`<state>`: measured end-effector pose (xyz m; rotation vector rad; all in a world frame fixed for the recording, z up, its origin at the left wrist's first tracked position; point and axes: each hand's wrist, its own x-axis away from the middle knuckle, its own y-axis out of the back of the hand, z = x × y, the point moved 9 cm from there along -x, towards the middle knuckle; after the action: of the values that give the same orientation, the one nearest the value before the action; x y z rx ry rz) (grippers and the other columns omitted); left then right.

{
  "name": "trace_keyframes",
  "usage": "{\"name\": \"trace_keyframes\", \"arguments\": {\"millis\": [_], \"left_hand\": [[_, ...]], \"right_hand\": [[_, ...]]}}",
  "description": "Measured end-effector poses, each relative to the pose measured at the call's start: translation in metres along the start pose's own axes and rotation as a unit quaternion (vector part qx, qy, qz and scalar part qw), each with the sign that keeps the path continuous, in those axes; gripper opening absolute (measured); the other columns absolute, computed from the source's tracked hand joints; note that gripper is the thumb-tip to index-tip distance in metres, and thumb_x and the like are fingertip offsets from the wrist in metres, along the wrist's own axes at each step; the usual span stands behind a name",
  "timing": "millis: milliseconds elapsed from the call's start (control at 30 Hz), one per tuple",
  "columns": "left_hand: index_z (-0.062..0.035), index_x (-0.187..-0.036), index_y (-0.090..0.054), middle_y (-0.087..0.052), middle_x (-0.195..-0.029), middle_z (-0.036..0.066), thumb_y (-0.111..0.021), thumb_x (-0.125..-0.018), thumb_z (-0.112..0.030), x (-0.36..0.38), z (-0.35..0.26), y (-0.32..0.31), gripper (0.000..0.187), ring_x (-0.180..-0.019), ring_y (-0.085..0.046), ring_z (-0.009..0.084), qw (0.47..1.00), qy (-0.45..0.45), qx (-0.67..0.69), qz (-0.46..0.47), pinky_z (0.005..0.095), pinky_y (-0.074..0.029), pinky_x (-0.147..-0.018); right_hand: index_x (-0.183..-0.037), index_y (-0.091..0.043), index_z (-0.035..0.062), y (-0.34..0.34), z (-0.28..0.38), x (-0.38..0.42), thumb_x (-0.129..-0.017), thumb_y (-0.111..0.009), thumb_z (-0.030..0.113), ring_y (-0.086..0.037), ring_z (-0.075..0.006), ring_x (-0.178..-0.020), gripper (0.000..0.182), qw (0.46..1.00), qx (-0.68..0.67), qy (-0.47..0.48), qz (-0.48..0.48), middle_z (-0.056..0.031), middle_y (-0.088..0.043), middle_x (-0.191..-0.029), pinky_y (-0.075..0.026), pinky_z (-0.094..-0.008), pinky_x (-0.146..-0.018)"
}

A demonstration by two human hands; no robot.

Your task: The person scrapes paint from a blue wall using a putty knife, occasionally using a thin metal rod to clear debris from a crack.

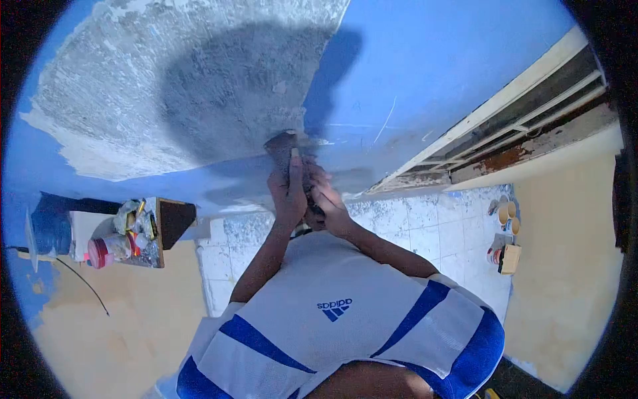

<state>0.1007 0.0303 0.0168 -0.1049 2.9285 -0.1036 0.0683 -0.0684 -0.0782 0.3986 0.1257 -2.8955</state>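
Both hands are raised together on one scraper, whose blade lies against the wall at the border between bare grey plaster and blue paint. My left hand has its fingers wrapped round the tool, one finger stretched up toward the blade. Close beside it on the right, my right hand is closed round the lower part of the same tool. The handle is mostly hidden by the fingers. A dark shadow falls across the plaster above the hands.
At the left a shelf holds a jar with a pink lid and small packets. A barred window is on the right. Cups and a yellowish box stand by the tiled floor's right edge.
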Motion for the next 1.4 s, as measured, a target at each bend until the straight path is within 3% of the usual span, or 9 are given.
{"name": "trace_keyframes", "arguments": {"millis": [67,367,567,767,867,967,1133,1267,1400], "left_hand": [[0.0009,-0.089,-0.065,-0.066,-0.074,0.006,-0.047,-0.101,-0.021,0.007,0.02,-0.008,0.031,-0.067,-0.062,0.0133,1.0,-0.013,-0.013,0.018,0.0288,-0.048,-0.065],[0.0023,-0.092,-0.061,-0.066,-0.068,0.007,-0.044,-0.102,-0.022,0.018,0.023,-0.024,0.031,-0.063,-0.062,0.0128,0.997,0.06,0.026,0.033,0.0278,-0.048,-0.064],[0.0029,-0.089,-0.061,-0.066,-0.061,0.009,-0.039,-0.103,-0.027,0.013,-0.005,-0.034,0.04,-0.058,-0.063,0.0141,0.995,-0.061,-0.041,0.072,0.0286,-0.048,-0.06],[0.003,-0.086,-0.062,-0.066,-0.062,0.009,-0.04,-0.102,-0.028,0.01,-0.002,-0.033,0.041,-0.058,-0.063,0.0146,0.997,-0.014,-0.047,0.066,0.028,-0.048,-0.06],[0.0026,-0.086,-0.062,-0.064,-0.061,0.007,-0.044,-0.101,-0.026,0.004,0.004,-0.031,0.038,-0.058,-0.062,0.0133,0.997,-0.012,-0.019,0.074,0.0274,-0.047,-0.058],[0.0015,-0.082,-0.062,-0.063,-0.06,0.005,-0.048,-0.1,-0.025,-0.004,-0.006,-0.009,0.035,-0.057,-0.06,0.0117,0.997,-0.035,-0.048,-0.057,0.0272,-0.046,-0.056],[0.0001,-0.08,-0.063,-0.066,-0.069,0.005,-0.049,-0.099,-0.025,-0.033,-0.108,-0.01,0.035,-0.058,-0.058,0.0107,0.99,-0.138,-0.014,-0.037,0.0265,-0.045,-0.056],[0.0001,-0.086,-0.061,-0.064,-0.074,0.007,-0.05,-0.1,-0.03,-0.017,-0.044,0.001,0.034,-0.065,-0.058,0.0116,0.991,-0.084,-0.085,-0.054,0.0287,-0.046,-0.059],[-0.0001,-0.082,-0.059,-0.062,-0.064,0.007,-0.049,-0.101,-0.027,-0.002,0.039,-0.006,0.034,-0.056,-0.058,0.0126,0.999,-0.034,-0.017,-0.008,0.0292,-0.047,-0.055]], "right_hand": [[-0.135,-0.041,0.0099,-0.013,0.016,0.021,-0.1,-0.044,0.041,-0.041,-0.0065,-0.048,0.048,0.937,-0.282,-0.204,0.032,-0.0016,-0.052,-0.072,-0.031,-0.0215,-0.043],[-0.094,-0.051,0.0119,-0.009,-0.003,0.042,-0.1,-0.041,0.044,-0.035,-0.0086,-0.039,0.035,0.909,-0.321,-0.264,-0.02,-0.0002,-0.045,-0.059,-0.025,-0.0247,-0.036],[-0.096,-0.052,0.0117,-0.014,-0.012,0.044,-0.101,-0.039,0.043,-0.036,-0.0097,-0.039,0.035,0.871,-0.399,-0.286,-0.026,-0.0009,-0.044,-0.056,-0.026,-0.0262,-0.036],[-0.097,-0.052,0.0113,-0.001,-0.005,0.031,-0.1,-0.047,0.037,-0.041,-0.0096,-0.044,0.027,0.914,-0.323,-0.239,-0.057,0.0006,-0.046,-0.059,-0.03,-0.0268,-0.041],[-0.114,-0.054,0.0095,-0.003,-0.012,0.03,-0.1,-0.048,0.033,-0.041,-0.0084,-0.046,0.027,0.893,-0.356,-0.275,-0.019,0.0014,-0.048,-0.063,-0.031,-0.026,-0.042],[-0.135,-0.045,0.0072,0.002,0.02,0.002,-0.1,-0.047,0.027,-0.04,-0.0073,-0.048,0.04,0.94,-0.271,-0.207,-0.019,0.0013,-0.049,-0.069,-0.032,-0.0256,-0.044],[-0.146,-0.03,0.0072,-0.013,0.087,-0.052,-0.1,-0.046,0.028,-0.047,-0.0077,-0.063,0.053,0.963,-0.243,-0.101,0.055,-0.0026,-0.053,-0.091,-0.036,-0.0229,-0.051],[-0.144,-0.032,0.0054,-0.012,0.026,-0.029,-0.1,-0.047,0.032,-0.052,-0.0065,-0.073,0.054,0.955,-0.267,-0.117,0.061,-0.0046,-0.057,-0.103,-0.039,-0.0208,-0.055],[-0.137,-0.039,0.0049,0.006,-0.017,0.002,-0.099,-0.049,0.03,-0.047,-0.0071,-0.057,0.046,0.957,-0.231,-0.173,-0.001,-0.0016,-0.055,-0.08,-0.036,-0.0232,-0.047]]}}
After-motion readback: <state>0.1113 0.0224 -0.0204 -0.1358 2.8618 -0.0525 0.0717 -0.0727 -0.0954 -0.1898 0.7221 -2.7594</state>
